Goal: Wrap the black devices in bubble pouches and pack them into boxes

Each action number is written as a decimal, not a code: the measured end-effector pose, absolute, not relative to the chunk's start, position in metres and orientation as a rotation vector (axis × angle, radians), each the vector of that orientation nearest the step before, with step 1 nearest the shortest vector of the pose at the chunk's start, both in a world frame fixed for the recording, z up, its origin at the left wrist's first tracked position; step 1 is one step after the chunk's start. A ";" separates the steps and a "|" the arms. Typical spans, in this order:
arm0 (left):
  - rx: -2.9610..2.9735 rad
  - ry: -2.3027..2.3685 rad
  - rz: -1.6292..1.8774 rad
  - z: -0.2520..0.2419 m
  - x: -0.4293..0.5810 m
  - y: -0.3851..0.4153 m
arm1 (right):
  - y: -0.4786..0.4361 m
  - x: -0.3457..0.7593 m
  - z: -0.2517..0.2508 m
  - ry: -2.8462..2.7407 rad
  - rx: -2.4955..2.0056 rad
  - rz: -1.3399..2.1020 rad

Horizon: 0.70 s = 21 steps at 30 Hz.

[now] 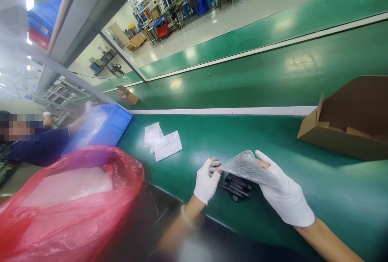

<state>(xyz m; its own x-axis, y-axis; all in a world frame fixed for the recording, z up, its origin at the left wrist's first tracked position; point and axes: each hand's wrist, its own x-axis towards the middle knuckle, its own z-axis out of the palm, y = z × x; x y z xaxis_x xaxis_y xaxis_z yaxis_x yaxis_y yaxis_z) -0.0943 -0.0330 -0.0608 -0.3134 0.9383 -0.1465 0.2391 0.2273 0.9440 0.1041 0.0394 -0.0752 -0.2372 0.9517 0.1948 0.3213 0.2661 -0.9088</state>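
Both gloved hands meet low on the green table (273,140): left hand (207,180) pinches one edge of the bubble bag (247,167), right hand (283,195) clamps the other, pulling it taut above the black part (237,186) resting underneath. Spare bags (162,142) lie close by, within reach.

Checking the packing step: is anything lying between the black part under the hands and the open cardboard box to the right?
Nothing visible does. Bare green belt separates the black part from the cardboard box. Both hands hold a bubble-wrap bag over the part.
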 end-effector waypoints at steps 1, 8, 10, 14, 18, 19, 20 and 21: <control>1.120 1.707 1.150 -0.059 -0.094 -0.034 | 0.039 0.104 -0.076 -1.765 -1.182 0.924; 1.140 2.066 1.090 -0.045 -0.062 -0.075 | 0.041 0.108 -0.074 -1.658 -1.784 0.838; 1.046 2.104 0.905 -0.044 -0.052 -0.084 | 0.040 0.109 -0.070 -1.628 -1.855 0.896; 1.230 2.116 0.824 -0.051 -0.048 -0.083 | 0.038 0.109 -0.065 -1.619 -1.828 0.930; 1.718 2.030 0.774 -0.064 -0.063 -0.068 | 0.031 0.109 -0.075 -1.717 -1.724 0.836; 1.790 1.986 0.759 -0.066 -0.068 -0.063 | 0.029 0.109 -0.079 -1.764 -1.661 0.753; 1.839 1.952 0.752 -0.067 -0.073 -0.058 | 0.026 0.108 -0.083 -1.820 -1.581 0.645; 1.862 1.925 0.751 -0.067 -0.077 -0.053 | 0.023 0.108 -0.087 -1.880 -1.483 0.523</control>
<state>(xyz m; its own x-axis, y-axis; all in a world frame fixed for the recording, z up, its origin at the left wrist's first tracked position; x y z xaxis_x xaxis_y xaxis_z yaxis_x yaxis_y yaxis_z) -0.0773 -0.0533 -0.0669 -0.0685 0.9920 0.1058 0.8018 -0.0084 0.5976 0.1077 0.0233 -0.0868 -0.1223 0.9577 0.2606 0.6857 0.2714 -0.6754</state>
